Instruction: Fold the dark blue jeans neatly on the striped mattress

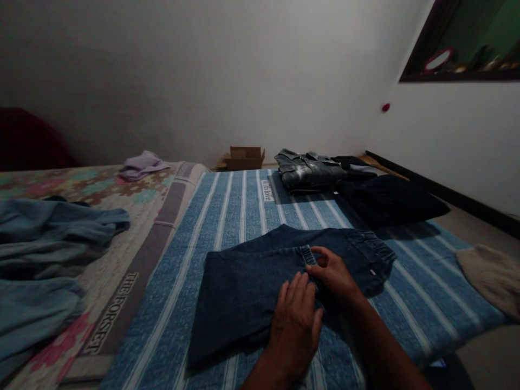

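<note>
A pair of dark blue jeans (244, 292) lies folded over on a blue striped cloth (190, 271), with the gathered waistband (379, 254) toward the right. My left hand (294, 317) rests flat on the folded leg, its fingers stretched out. Just beyond it, my right hand (335, 273) pinches the gathered cuff (307, 255) of that leg between thumb and fingers. Parts of the jeans under both hands are hidden.
Folded grey denim garments (311, 170) and a dark folded pile (394, 200) lie at the back right. Light blue clothes (44, 233) spread over the flowered bedding (134, 216) at left. A cardboard box (244, 158) stands by the wall; beige cloth (493, 276) is at right.
</note>
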